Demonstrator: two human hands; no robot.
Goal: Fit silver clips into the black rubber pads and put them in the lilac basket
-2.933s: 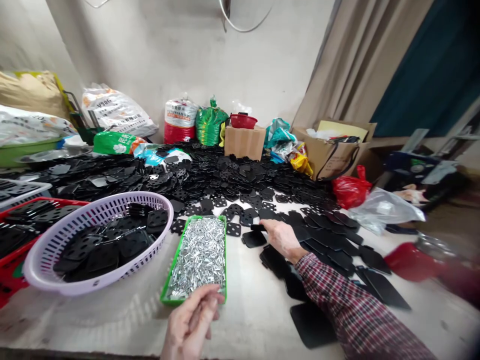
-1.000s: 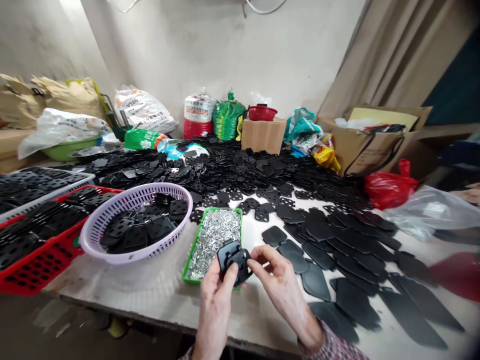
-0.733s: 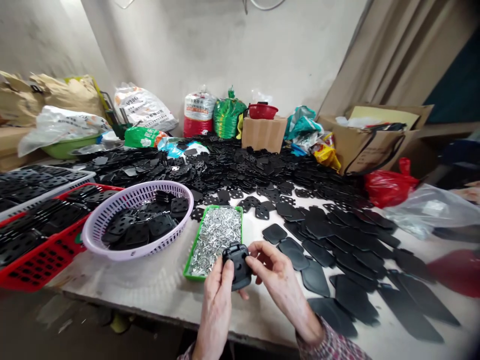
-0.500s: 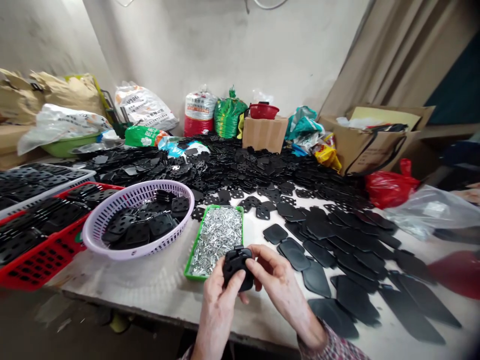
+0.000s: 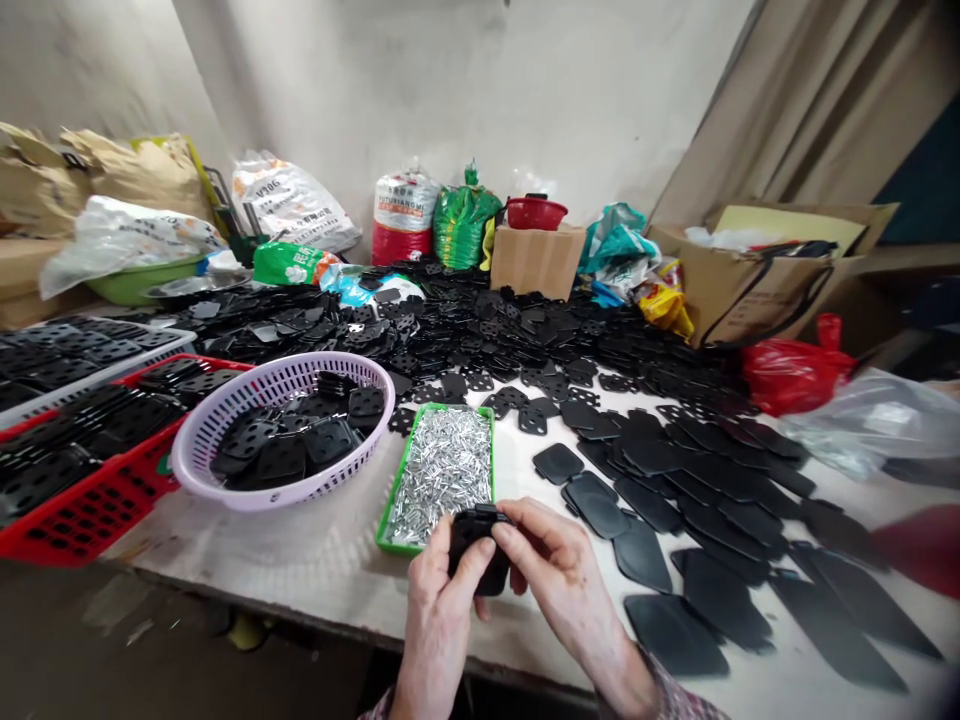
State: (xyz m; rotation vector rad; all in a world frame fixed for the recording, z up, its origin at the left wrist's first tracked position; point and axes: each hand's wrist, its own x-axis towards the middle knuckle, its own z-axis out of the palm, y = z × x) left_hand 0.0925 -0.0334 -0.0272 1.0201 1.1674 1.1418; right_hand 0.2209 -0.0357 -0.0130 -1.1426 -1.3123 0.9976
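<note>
Left grip (image 5: 441, 605) and right grip (image 5: 564, 570) are clasping one black plate (image 5: 493, 573); it's hovering above the counter (image 5: 300, 560) near the green tray (image 5: 400, 547) of metal pins (image 5: 446, 465); purple basket (image 5: 289, 494) is sitting left; flat black pieces (image 5: 643, 556) are lying right.

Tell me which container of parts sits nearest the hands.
The green tray of small silver pins, just beyond the left hand. The purple basket, red basket and grey basket stand farther left, holding black plates.
</note>
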